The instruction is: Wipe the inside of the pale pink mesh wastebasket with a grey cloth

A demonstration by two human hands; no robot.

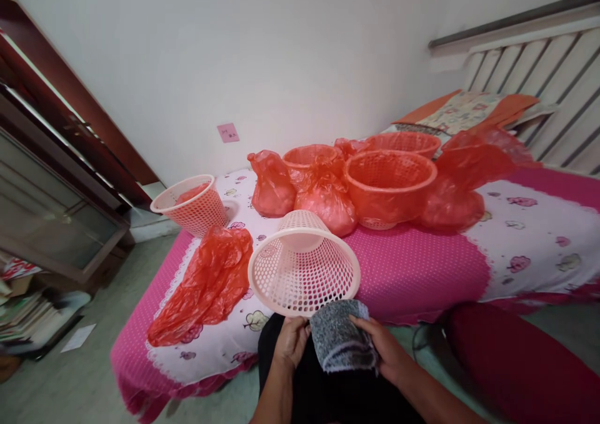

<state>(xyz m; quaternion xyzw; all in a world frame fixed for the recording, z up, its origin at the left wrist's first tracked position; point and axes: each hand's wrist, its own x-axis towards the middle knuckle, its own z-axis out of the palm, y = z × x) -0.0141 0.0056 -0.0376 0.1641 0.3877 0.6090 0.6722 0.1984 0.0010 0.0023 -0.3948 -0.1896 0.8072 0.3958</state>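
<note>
A pale pink plastic mesh basket (262,286) lies tipped on its side over my lap and the bed edge, its mouth facing me. My left hand (291,341) is closed at the near rim of this basket. In my right hand (385,346) is a folded grey cleaning cloth (335,333) with a pale edge, close against the rim's right side. Left of the basket, a crumpled red plastic bag (215,286) lies flat on the bed cover.
Another pink mesh basket (206,214) stands at the bed's left end. Along the wall are several baskets lined with red bags (394,186) and tied red bags (269,186). A dark red seat (525,355) is at right, a radiator (562,92) behind the bed (422,267).
</note>
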